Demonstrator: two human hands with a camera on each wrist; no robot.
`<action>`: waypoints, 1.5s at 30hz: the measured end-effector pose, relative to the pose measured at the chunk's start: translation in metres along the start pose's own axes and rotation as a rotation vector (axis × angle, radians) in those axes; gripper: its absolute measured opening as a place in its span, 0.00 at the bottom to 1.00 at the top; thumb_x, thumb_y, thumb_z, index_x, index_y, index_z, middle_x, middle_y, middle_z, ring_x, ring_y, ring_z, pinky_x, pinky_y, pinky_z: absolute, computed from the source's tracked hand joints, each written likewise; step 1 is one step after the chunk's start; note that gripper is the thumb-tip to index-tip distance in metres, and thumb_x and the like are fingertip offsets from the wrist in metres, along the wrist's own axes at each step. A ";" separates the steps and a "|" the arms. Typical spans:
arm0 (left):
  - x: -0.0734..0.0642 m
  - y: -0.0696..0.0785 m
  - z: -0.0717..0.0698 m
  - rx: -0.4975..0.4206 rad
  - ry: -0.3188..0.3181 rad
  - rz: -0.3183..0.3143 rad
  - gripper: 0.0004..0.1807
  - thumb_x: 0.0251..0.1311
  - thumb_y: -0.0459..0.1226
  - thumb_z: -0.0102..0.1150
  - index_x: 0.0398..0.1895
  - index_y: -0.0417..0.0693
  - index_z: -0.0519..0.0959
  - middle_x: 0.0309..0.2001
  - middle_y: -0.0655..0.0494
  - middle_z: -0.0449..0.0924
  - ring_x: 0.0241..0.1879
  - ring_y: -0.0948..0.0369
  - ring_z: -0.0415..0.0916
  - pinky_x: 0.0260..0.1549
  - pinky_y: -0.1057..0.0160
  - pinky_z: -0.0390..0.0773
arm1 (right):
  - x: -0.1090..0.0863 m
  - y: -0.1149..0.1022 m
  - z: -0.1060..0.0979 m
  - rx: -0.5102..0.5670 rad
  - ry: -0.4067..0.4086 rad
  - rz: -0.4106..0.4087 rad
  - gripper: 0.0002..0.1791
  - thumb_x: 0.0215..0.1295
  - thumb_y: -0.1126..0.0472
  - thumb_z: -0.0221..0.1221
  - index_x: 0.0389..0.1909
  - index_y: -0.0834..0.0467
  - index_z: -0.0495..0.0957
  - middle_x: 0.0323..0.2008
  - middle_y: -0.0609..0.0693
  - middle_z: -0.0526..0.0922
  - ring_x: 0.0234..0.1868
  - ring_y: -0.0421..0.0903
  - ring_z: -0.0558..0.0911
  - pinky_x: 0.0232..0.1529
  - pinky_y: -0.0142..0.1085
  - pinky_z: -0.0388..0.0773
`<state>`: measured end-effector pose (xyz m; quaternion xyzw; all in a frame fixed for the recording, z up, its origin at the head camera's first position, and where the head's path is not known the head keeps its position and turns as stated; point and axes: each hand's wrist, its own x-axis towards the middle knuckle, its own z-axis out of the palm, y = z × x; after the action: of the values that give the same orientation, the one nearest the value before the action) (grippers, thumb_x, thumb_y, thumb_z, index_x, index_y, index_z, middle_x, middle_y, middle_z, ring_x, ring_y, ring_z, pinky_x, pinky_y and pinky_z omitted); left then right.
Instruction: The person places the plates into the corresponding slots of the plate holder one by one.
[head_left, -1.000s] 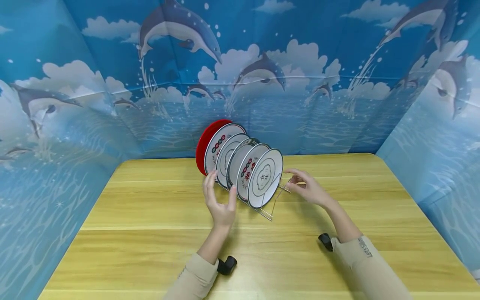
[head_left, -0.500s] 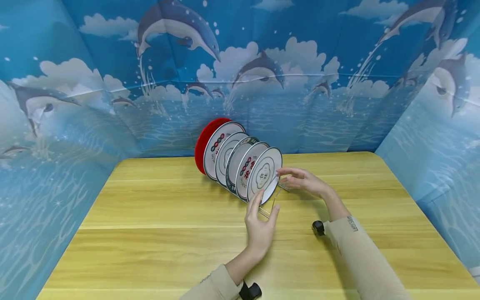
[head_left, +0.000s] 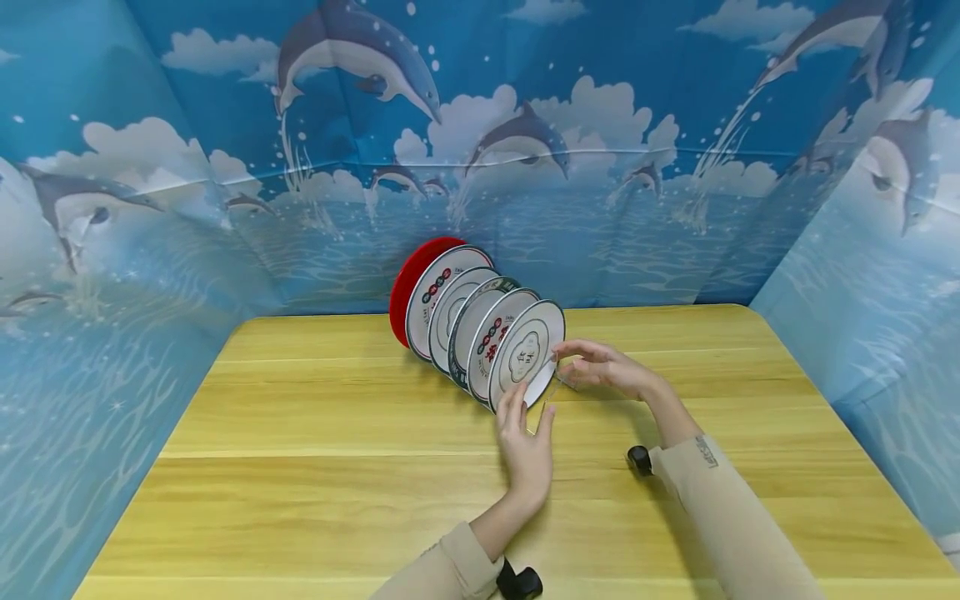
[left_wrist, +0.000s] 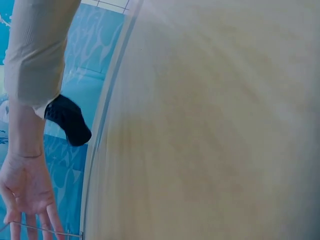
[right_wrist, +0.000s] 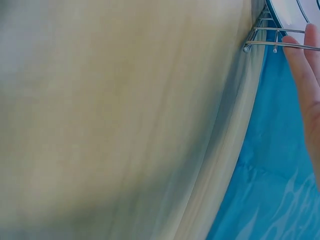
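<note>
Several plates stand on edge in a row in a wire rack, mostly hidden in the head view; its wire end (right_wrist: 270, 44) shows in the right wrist view. The nearest plate (head_left: 528, 346) is white with a dark rim, and a red plate (head_left: 408, 292) stands at the far left end. My left hand (head_left: 527, 450) is at the rack's near corner, fingers straight, fingertips in front of the nearest plate's lower edge. A thin wire crosses its fingers in the left wrist view. My right hand (head_left: 603, 367) reaches to the rack's right end, its extended fingers (right_wrist: 302, 70) against the wire.
The rack stands on a wooden table (head_left: 300, 467) near its back edge. A blue dolphin-print cloth (head_left: 600, 242) hangs close behind the plates and along both sides. A black wrist camera sits at each sleeve cuff.
My left hand has moved right from beside the row's near side to the rack's near corner. My right hand has shifted left to the rack's end. The plates have moved slightly left.
</note>
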<state>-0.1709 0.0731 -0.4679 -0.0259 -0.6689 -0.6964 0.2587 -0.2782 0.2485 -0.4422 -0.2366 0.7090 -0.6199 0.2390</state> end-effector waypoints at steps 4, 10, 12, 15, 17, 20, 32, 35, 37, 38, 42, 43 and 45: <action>-0.001 0.002 -0.006 0.094 0.060 -0.004 0.23 0.48 0.32 0.65 0.50 0.35 0.76 0.49 0.48 0.74 0.52 0.53 0.70 0.56 0.62 0.69 | -0.007 -0.002 0.009 -0.020 -0.011 -0.009 0.24 0.69 0.62 0.46 0.63 0.67 0.57 0.60 0.66 0.60 0.55 0.64 0.69 0.56 0.57 0.67; -0.003 0.004 -0.027 0.122 0.009 -0.020 0.24 0.44 0.35 0.68 0.49 0.38 0.78 0.47 0.50 0.77 0.49 0.54 0.73 0.54 0.62 0.71 | -0.019 -0.005 0.026 -0.051 0.016 -0.009 0.22 0.69 0.63 0.45 0.60 0.68 0.58 0.56 0.68 0.62 0.52 0.64 0.71 0.53 0.52 0.72; -0.002 0.003 -0.034 0.115 -0.024 0.004 0.24 0.43 0.34 0.69 0.48 0.37 0.78 0.45 0.48 0.78 0.47 0.53 0.74 0.52 0.63 0.72 | -0.023 -0.006 0.033 -0.064 0.023 -0.008 0.21 0.69 0.64 0.45 0.59 0.68 0.58 0.55 0.68 0.62 0.51 0.62 0.72 0.52 0.51 0.73; 0.001 0.003 -0.046 0.085 -0.080 0.025 0.23 0.43 0.32 0.69 0.46 0.34 0.78 0.43 0.46 0.78 0.45 0.52 0.74 0.50 0.65 0.74 | -0.028 -0.007 0.044 -0.081 0.031 -0.022 0.20 0.69 0.65 0.46 0.58 0.69 0.58 0.53 0.69 0.63 0.48 0.58 0.75 0.49 0.48 0.75; 0.003 0.003 -0.053 0.044 -0.119 0.023 0.22 0.43 0.29 0.68 0.45 0.32 0.78 0.42 0.44 0.77 0.45 0.51 0.74 0.50 0.65 0.74 | -0.031 -0.009 0.051 -0.094 0.036 -0.030 0.19 0.68 0.66 0.47 0.57 0.69 0.58 0.52 0.69 0.62 0.46 0.56 0.76 0.46 0.46 0.77; 0.007 0.005 -0.064 -0.021 -0.183 -0.026 0.21 0.43 0.27 0.67 0.45 0.30 0.77 0.41 0.41 0.76 0.46 0.50 0.73 0.52 0.64 0.73 | -0.033 -0.010 0.062 -0.102 0.040 -0.055 0.18 0.68 0.67 0.47 0.55 0.70 0.58 0.50 0.70 0.62 0.41 0.55 0.77 0.41 0.44 0.78; 0.029 0.000 -0.102 -0.087 -0.389 -0.076 0.22 0.44 0.25 0.65 0.46 0.29 0.76 0.44 0.41 0.72 0.49 0.49 0.70 0.55 0.64 0.70 | -0.031 -0.010 0.098 -0.211 0.109 -0.144 0.16 0.66 0.69 0.49 0.51 0.71 0.58 0.46 0.69 0.64 0.33 0.60 0.77 0.30 0.43 0.80; 0.037 -0.001 -0.110 -0.089 -0.430 -0.086 0.22 0.43 0.23 0.64 0.46 0.28 0.76 0.43 0.41 0.72 0.49 0.48 0.71 0.55 0.63 0.70 | -0.028 -0.011 0.105 -0.251 0.130 -0.156 0.16 0.66 0.69 0.50 0.50 0.70 0.58 0.45 0.69 0.65 0.30 0.61 0.76 0.28 0.39 0.79; 0.041 0.001 -0.115 -0.091 -0.456 -0.103 0.21 0.43 0.21 0.63 0.46 0.28 0.76 0.44 0.40 0.72 0.50 0.48 0.70 0.55 0.61 0.70 | -0.026 -0.011 0.110 -0.271 0.137 -0.164 0.16 0.65 0.69 0.50 0.49 0.70 0.59 0.44 0.68 0.65 0.28 0.61 0.76 0.28 0.37 0.79; 0.043 0.002 -0.117 -0.090 -0.470 -0.114 0.21 0.44 0.21 0.63 0.46 0.27 0.75 0.44 0.39 0.72 0.50 0.47 0.70 0.56 0.60 0.69 | -0.026 -0.011 0.111 -0.277 0.143 -0.168 0.15 0.65 0.69 0.50 0.49 0.70 0.59 0.44 0.68 0.66 0.27 0.61 0.76 0.28 0.35 0.78; 0.050 0.015 -0.124 -0.077 -0.534 -0.131 0.21 0.46 0.21 0.61 0.47 0.23 0.73 0.45 0.33 0.70 0.50 0.42 0.68 0.56 0.56 0.68 | -0.023 -0.012 0.116 -0.277 0.163 -0.163 0.14 0.65 0.70 0.50 0.48 0.70 0.60 0.43 0.67 0.66 0.27 0.60 0.77 0.28 0.33 0.77; 0.052 0.019 -0.125 -0.074 -0.548 -0.134 0.21 0.47 0.21 0.61 0.47 0.22 0.72 0.46 0.32 0.69 0.50 0.40 0.67 0.56 0.55 0.68 | -0.022 -0.013 0.117 -0.272 0.165 -0.161 0.14 0.65 0.70 0.50 0.48 0.70 0.60 0.43 0.68 0.66 0.27 0.60 0.77 0.28 0.34 0.78; 0.056 0.024 -0.127 -0.065 -0.567 -0.139 0.21 0.47 0.21 0.60 0.48 0.21 0.72 0.46 0.31 0.69 0.51 0.38 0.67 0.56 0.53 0.67 | -0.021 -0.013 0.118 -0.268 0.166 -0.156 0.15 0.65 0.69 0.51 0.48 0.70 0.59 0.43 0.68 0.67 0.27 0.60 0.77 0.28 0.35 0.78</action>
<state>-0.1701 -0.0645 -0.4378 -0.1820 -0.6922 -0.6983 0.0121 -0.1869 0.1700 -0.4423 -0.2688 0.7820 -0.5539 0.0969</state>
